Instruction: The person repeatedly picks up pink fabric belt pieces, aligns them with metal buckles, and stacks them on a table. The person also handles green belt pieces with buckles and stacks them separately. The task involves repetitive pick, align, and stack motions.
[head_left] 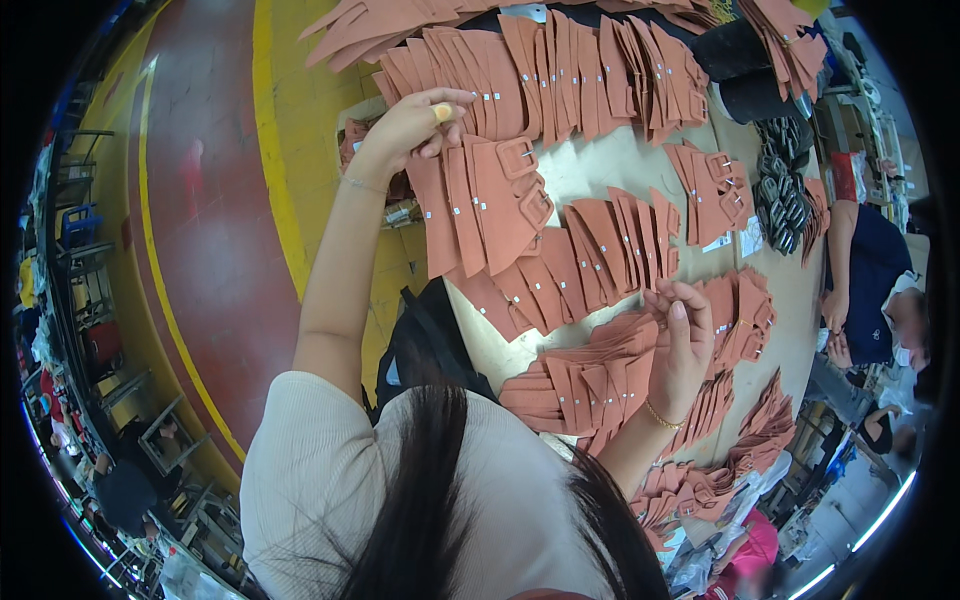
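Note:
Rows of flat terracotta pieces with small white stickers lie overlapped on a pale table (590, 160); several carry covered square buckles (517, 158). My left hand (425, 125), with a yellow band on one finger, is over the left end of a buckled group (490, 210). Its index finger reaches out to the right, and I see nothing held in it. Nearer to me, my right hand (684, 335) hovers beside a fanned row (615, 245), above a thick stack (590, 375). Its fingers are bent but apart from the thumb, with no piece visible between them.
Black looped straps or cords (783, 195) lie at the table's right side, near a dark bin (740, 70). A person in dark clothing (868, 290) stands beyond that edge. A black bag (430, 335) is by the near left edge. A red walkway (210, 200) with yellow borders runs at left.

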